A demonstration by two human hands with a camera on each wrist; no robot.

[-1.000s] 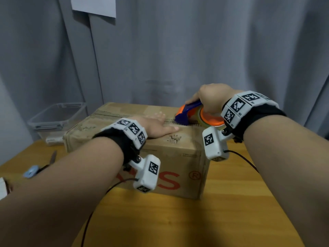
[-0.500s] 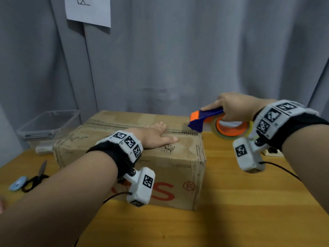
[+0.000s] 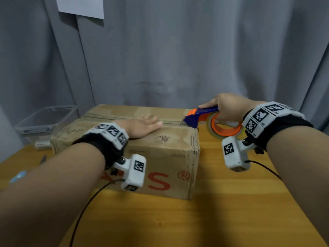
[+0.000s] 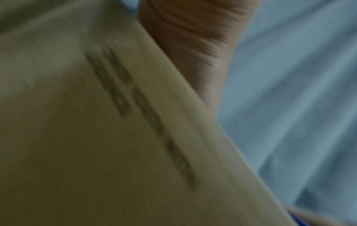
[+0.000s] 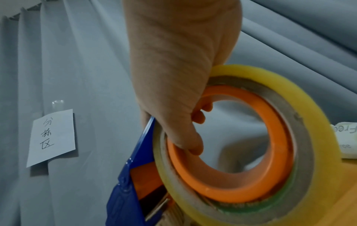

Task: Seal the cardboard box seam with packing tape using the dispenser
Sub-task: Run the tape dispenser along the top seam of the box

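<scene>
A brown cardboard box [image 3: 160,154] with red letters lies on the wooden table, its top seam [image 3: 124,119] running left to right. My left hand [image 3: 142,127] lies flat on the box top, fingers straight, just in front of the seam. My right hand [image 3: 226,109] grips the blue and orange tape dispenser [image 3: 201,116] with its roll of clear tape [image 3: 226,129], fingers through the orange core [image 5: 231,152]. The dispenser's blue nose touches the box's right top edge at the seam's end. The left wrist view is blurred: box side [image 4: 96,122] and my palm [image 4: 193,45].
A clear plastic bin [image 3: 44,122] stands at the back left behind the box. Scissors [image 3: 26,172] with a blue handle lie at the left table edge. A grey curtain [image 3: 178,50] with a paper note [image 3: 81,6] hangs behind. Wrist-camera cables trail over the table [image 3: 178,220].
My right hand carried the dispenser rightward off the box top to its right edge. My left hand stayed flat on the box. The head view shifted slightly.
</scene>
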